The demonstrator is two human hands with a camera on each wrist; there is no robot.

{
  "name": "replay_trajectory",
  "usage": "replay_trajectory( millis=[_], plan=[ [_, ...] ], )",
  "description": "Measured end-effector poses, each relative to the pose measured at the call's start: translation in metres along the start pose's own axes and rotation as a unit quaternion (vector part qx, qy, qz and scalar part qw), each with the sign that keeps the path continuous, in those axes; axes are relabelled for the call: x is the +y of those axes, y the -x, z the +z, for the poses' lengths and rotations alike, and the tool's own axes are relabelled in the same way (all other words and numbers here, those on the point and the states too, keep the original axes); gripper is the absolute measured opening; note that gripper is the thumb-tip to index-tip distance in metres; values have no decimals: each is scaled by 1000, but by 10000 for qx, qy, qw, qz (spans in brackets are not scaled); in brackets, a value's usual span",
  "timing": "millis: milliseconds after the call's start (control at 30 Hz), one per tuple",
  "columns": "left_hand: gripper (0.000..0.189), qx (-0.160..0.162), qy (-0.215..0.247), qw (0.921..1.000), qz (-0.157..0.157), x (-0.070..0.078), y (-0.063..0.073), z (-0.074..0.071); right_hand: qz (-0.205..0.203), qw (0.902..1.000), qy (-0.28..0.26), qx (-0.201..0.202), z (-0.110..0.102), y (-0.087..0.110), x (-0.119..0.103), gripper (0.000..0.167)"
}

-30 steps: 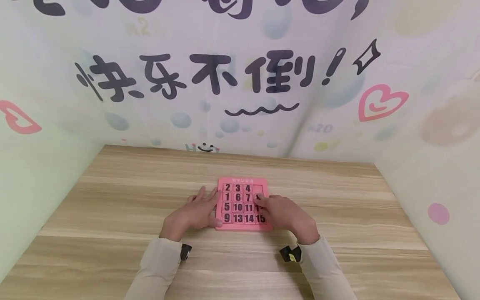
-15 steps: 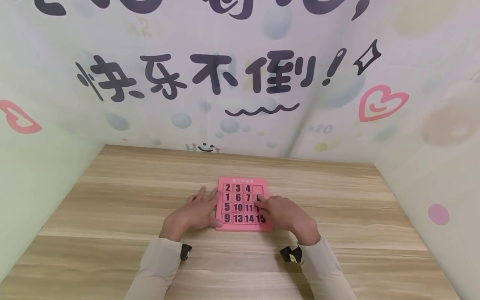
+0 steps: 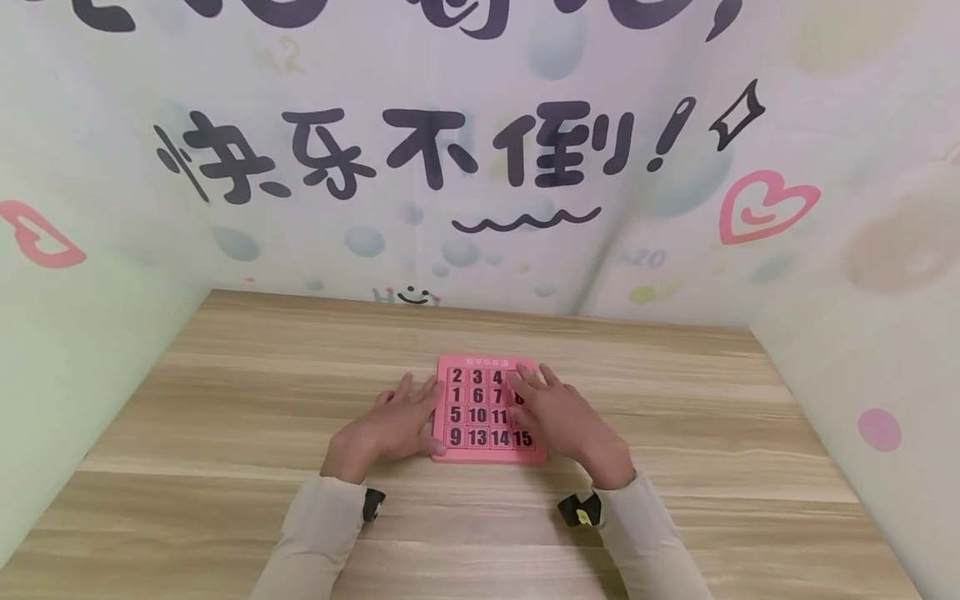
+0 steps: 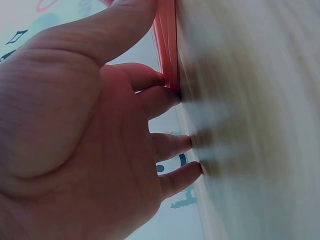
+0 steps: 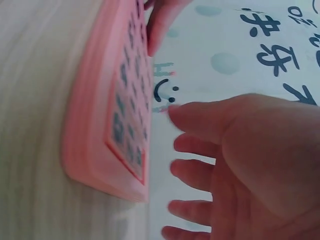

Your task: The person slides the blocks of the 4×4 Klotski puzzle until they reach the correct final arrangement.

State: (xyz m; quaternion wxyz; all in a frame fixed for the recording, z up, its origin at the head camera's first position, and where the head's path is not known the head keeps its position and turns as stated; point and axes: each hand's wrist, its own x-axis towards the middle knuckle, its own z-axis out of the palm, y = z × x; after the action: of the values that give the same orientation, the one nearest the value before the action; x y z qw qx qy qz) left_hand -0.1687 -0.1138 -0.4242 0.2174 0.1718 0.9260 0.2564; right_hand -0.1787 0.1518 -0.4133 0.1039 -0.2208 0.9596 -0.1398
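Note:
A pink number slide puzzle (image 3: 477, 415) lies flat on the table, with black numbers on its square tiles. My left hand (image 3: 393, 421) rests along its left edge. In the left wrist view, the thumb reaches over the puzzle's edge (image 4: 168, 45), and fingers touch its side and the tabletop. Over the right-hand column is my right hand (image 3: 566, 425), fingers extended and spread, hiding the upper right corner and part of that column. The right wrist view shows this right hand (image 5: 265, 155) apart from the puzzle (image 5: 95, 140), holding nothing.
The wood-grain table (image 3: 262, 358) extends around the puzzle on every side. Behind it stands a printed wall sheet (image 3: 360, 242) with dark lettering, bubbles and hearts; pale walls close in the left and right sides. A dark device sits at each wrist.
My right hand has lifted off the right-column tiles, and its fingers have spread and moved toward the puzzle's top right corner. The left hand and the puzzle have stayed in place.

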Motion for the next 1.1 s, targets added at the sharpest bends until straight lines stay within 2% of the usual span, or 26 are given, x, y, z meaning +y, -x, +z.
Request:
replay_trajectory(
  millis=[367,567,800,1100],
  plan=[
    [96,15,21,10000,-75,0,-1,1,138,9999,3,27,15,-12,-4,63],
    [95,-7,18,10000,3,0,-1,1,79,9999,117,2,17,-16,-11,62],
    [95,-7,-13,10000,10,1,-2,1,196,9989,395,-158,21,-18,-15,61],
    [94,-43,-57,10000,-32,0,-2,-1,221,9989,379,-152,25,-21,-14,61]
  ],
)
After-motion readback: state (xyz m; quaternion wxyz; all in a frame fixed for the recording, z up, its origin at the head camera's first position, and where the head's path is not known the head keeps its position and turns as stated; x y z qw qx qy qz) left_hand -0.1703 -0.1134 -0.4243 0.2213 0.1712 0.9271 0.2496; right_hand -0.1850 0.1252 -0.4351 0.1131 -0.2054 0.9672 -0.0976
